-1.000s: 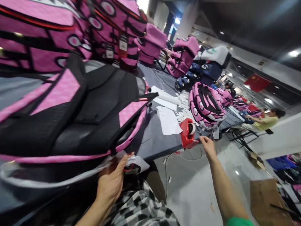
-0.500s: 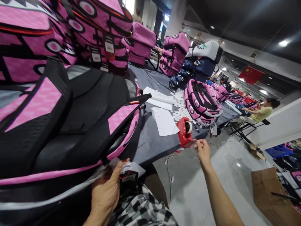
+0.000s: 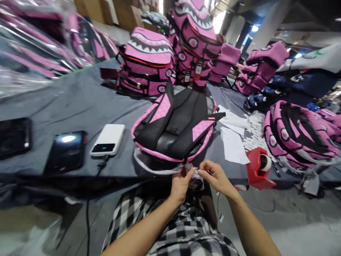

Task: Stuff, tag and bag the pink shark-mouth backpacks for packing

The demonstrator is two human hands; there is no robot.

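A pink and black backpack lies on the grey-covered table, straps facing up. At its near edge my left hand pinches thin whitish plastic wrapping, with a dark hang tag just below the fingers. My right hand meets it there, thumb and fingertips pinched together close to the left thumb. The piece of tape in the right fingers is too small to see clearly. A red tape dispenser stands to the right at the table edge, its white roll showing.
White paper sheets and small scraps lie right of the backpack. Another pink backpack rests farther right, and pink bags are stacked behind. On the left are a white power bank with a cable, a phone and another dark device.
My right hand has left the tape dispenser's cutting edge and come over to my left hand at the backpack. The view has swung left. My left hand keeps its pinch on the wrapping.
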